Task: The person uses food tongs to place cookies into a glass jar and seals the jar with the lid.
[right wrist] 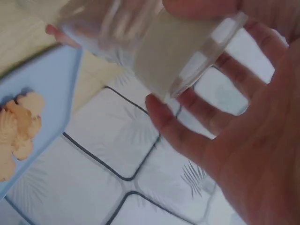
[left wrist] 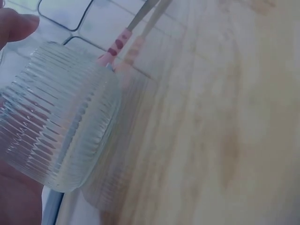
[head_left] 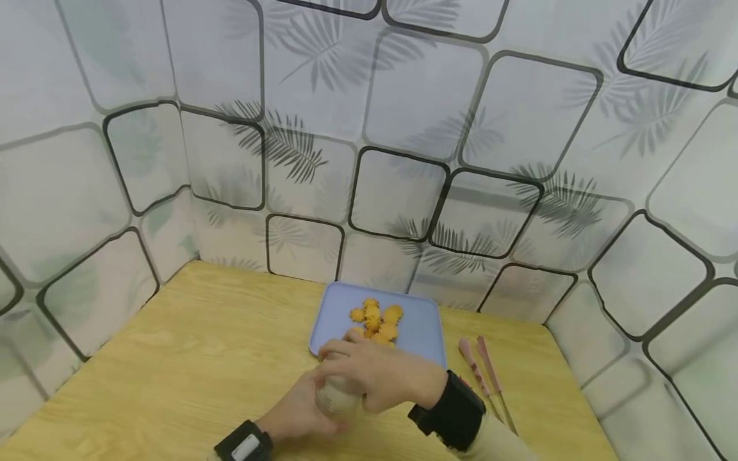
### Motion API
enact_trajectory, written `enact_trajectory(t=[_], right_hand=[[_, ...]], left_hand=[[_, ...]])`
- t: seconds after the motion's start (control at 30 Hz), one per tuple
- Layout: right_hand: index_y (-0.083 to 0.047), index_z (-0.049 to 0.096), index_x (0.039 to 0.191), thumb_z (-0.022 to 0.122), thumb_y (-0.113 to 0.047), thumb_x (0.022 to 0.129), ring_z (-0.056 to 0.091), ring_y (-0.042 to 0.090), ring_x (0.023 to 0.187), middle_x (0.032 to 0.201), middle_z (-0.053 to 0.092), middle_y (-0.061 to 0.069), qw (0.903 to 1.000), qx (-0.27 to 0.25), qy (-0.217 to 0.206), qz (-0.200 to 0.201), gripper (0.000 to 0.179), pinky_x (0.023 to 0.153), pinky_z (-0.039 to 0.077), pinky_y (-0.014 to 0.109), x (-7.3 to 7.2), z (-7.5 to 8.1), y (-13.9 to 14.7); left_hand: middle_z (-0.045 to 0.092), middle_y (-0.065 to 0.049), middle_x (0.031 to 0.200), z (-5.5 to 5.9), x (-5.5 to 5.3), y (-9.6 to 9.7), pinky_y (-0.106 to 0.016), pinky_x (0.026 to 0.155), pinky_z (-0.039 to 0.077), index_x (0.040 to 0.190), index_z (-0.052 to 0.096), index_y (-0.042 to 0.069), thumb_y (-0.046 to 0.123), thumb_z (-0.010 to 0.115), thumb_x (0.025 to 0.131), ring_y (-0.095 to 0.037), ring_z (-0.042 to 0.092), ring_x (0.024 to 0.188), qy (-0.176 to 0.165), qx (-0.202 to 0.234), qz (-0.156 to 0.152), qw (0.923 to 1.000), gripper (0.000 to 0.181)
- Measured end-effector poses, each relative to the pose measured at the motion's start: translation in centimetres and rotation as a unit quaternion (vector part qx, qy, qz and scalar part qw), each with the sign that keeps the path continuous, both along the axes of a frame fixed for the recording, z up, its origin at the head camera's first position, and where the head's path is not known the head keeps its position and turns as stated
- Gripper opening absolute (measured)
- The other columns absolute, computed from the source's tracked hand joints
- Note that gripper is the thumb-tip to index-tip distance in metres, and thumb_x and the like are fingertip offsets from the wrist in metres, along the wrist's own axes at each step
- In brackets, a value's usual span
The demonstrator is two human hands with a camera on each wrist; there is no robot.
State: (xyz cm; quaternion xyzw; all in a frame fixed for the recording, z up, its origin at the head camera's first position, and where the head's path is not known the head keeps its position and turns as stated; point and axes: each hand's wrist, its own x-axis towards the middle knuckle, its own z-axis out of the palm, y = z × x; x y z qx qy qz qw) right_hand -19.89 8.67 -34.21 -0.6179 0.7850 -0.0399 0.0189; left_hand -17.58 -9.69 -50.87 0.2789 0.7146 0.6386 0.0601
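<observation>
Nearest my head camera sit two bands, a right wristband (head_left: 455, 413) at five o'clock and a left wristband (head_left: 245, 442) at seven. From between the hands, I see two pink-handled utensils (head_left: 483, 371) at three o'clock, beyond the right forearm, and a blue tray (head_left: 419, 330) at one, bearing orange pieces (head_left: 387, 330); the right hand (head_left: 371, 368) overlaps its near rim in my view. The ribbed glass jar (head_left: 339, 398) is tilted between both hands: the left hand (head_left: 300, 410) grips its body from nine o'clock, and the right hand's fingers curl round its top end, spread around the rim. The wooden surface (head_left: 190, 365) runs broadly toward nine and ten o'clock, with a narrower strip at three; patterned sheeting (head_left: 398, 192) bounds it from ten through two.
</observation>
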Motion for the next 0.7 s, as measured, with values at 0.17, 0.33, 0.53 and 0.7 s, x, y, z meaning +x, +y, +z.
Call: enact_trajectory(t=[0.17, 0.33, 0.53, 0.7], right_hand=[[-0.028, 0.055, 0.125, 0.074, -0.004, 0.058, 0.041, 0.020, 0.121, 0.138, 0.044, 0.001, 0.9911, -0.088, -0.069, -0.072, 0.074, 0.088, 0.049, 0.039, -0.2, 0.8, 2.8], [-0.030, 0.050, 0.136, 0.075, -0.018, 0.071, 0.045, 0.023, 0.115, 0.135, 0.044, 0.002, 0.9764, -0.110, -0.105, -0.153, 0.070, 0.079, 0.052, 0.040, 0.0, -1.9, 6.6], [-0.030, 0.051, 0.137, 0.076, -0.027, 0.073, 0.048, 0.022, 0.102, 0.126, 0.050, 0.002, 0.9691, -0.087, -0.108, -0.204, 0.069, 0.071, 0.053, 0.036, 0.6, -6.7, 8.2], [-0.030, 0.050, 0.139, 0.074, -0.036, 0.074, 0.050, 0.020, 0.102, 0.123, 0.051, 0.000, 0.9652, -0.037, -0.093, -0.242, 0.069, 0.071, 0.052, 0.035, 0.5, -9.4, 8.4]], left_hand=[[0.057, -0.010, 0.125, 0.1, -0.4, -0.5, -0.052, 0.095, 0.046, 0.137, 0.041, 0.022, 0.011, 0.087, 0.064, -0.029, 0.054, 0.112, 0.035, 0.007, -0.002, 0.9994, 0.087], [0.058, -0.014, 0.122, 0.1, -0.5, -0.9, -0.055, 0.094, 0.047, 0.135, 0.045, 0.022, 0.013, 0.089, 0.061, -0.028, 0.055, 0.111, 0.060, -0.002, 0.013, 0.9981, 0.086], [0.058, -0.015, 0.120, 0.2, -0.2, -1.5, -0.055, 0.094, 0.047, 0.133, 0.046, 0.020, 0.017, 0.090, 0.060, -0.028, 0.055, 0.110, 0.062, -0.016, 0.038, 0.9973, 0.085], [0.057, -0.015, 0.121, 0.5, -0.2, -1.9, -0.056, 0.095, 0.044, 0.132, 0.046, 0.020, 0.014, 0.089, 0.060, -0.030, 0.054, 0.111, 0.052, -0.009, 0.047, 0.9975, 0.084]])
